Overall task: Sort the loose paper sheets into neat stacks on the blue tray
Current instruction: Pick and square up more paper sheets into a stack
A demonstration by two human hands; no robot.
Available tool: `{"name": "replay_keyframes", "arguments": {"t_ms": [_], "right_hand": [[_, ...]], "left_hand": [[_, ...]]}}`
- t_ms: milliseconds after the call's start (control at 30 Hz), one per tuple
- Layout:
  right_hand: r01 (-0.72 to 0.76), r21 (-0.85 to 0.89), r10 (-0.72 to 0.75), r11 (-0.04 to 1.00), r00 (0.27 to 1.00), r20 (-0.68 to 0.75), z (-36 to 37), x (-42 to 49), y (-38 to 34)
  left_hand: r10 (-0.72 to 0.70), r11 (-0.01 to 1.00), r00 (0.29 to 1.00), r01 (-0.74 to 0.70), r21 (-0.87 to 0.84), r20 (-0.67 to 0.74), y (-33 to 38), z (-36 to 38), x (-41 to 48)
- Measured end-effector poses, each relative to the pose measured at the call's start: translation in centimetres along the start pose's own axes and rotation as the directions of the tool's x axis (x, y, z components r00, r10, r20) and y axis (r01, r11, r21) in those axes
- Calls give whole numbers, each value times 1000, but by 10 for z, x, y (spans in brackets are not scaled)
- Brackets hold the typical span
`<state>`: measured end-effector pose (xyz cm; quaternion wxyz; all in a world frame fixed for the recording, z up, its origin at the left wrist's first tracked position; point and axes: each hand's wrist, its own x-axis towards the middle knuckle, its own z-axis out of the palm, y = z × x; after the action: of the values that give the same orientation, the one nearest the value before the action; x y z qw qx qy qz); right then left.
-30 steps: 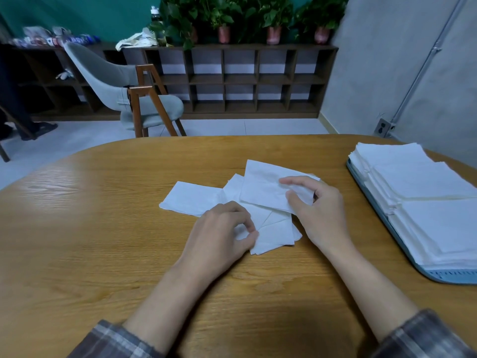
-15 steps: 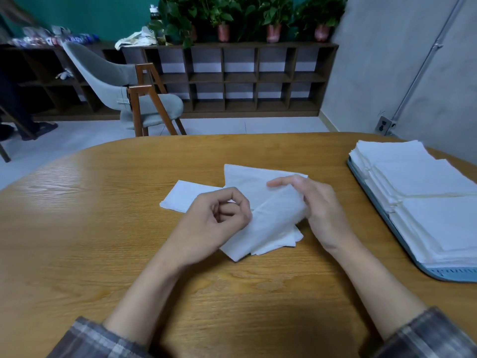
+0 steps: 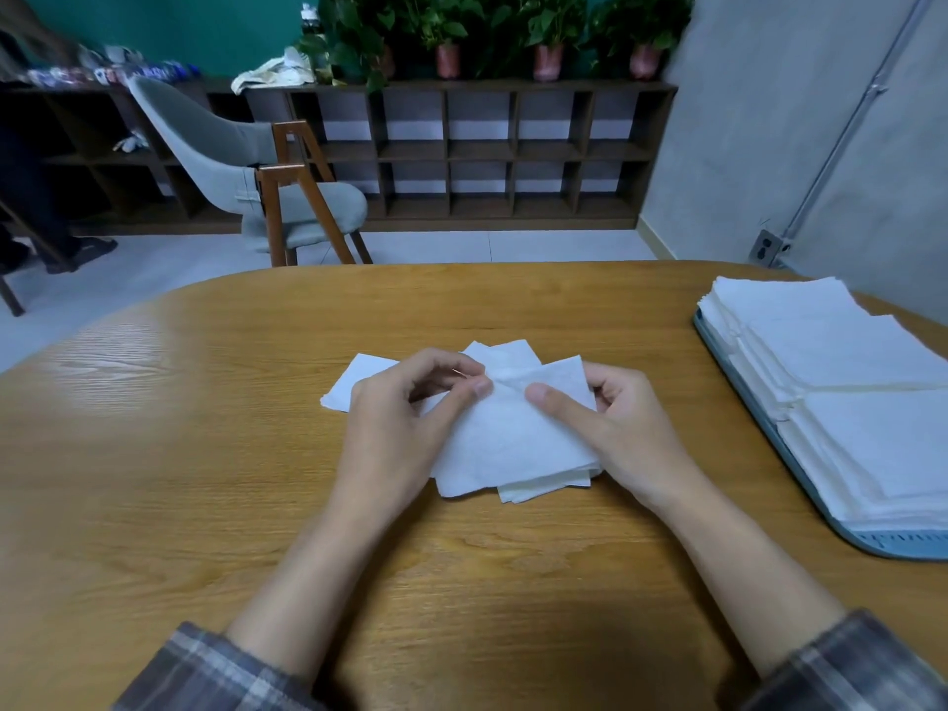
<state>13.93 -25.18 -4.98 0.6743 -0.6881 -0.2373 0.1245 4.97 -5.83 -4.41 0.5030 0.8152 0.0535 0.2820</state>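
Several loose white paper sheets (image 3: 513,443) lie fanned in a small pile at the middle of the wooden table (image 3: 205,454). My left hand (image 3: 405,423) pinches the top sheet near its upper edge with thumb and forefinger. My right hand (image 3: 610,428) grips the same sheet from the right side, thumb on top. One more sheet (image 3: 354,377) pokes out to the left behind my left hand. The blue tray (image 3: 800,479) lies at the table's right edge, carrying stacks of white sheets (image 3: 846,387).
A grey chair with wooden legs (image 3: 267,177) stands beyond the table's far edge. A dark shelf unit (image 3: 487,156) with potted plants lines the back wall. A person's legs (image 3: 31,197) show at far left.
Both hands have closed on the top sheet, lifted and turned it, and drawn it nearer to me. The fanned pile beneath has been gathered closer together.
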Motion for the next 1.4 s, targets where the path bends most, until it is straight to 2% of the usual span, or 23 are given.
{"name": "replay_keyframes", "arguments": {"t_ms": [100, 200, 267, 600, 867, 1067, 1400], "right_hand": [[-13, 48, 13, 999, 1000, -9, -1, -1, -1], [-13, 77, 12, 997, 1000, 18, -1, -2, -4], [-21, 74, 19, 997, 1000, 24, -1, -3, -6], [-39, 70, 40, 997, 999, -7, -1, -3, -7], [-31, 52, 30, 998, 999, 20, -1, -4, -11], [-29, 67, 26, 997, 999, 38, -1, -3, -9], [-2, 9, 2, 1000, 998, 63, -2, -3, -7]], "left_hand": [[25, 998, 1000, -26, 55, 10, 1, -3, 0], [-97, 989, 980, 114, -95, 175, 2, -7, 2], [-132, 972, 964, 172, -162, 231, 3, -8, 2], [-95, 970, 969, 141, -198, 227, 6, -6, 0], [-203, 960, 955, 237, -149, 216, 1, -5, 2], [-185, 965, 957, 220, -144, 221, 0, -5, 3], [-252, 950, 963, 264, -165, 91, 3, -7, 4]]}}
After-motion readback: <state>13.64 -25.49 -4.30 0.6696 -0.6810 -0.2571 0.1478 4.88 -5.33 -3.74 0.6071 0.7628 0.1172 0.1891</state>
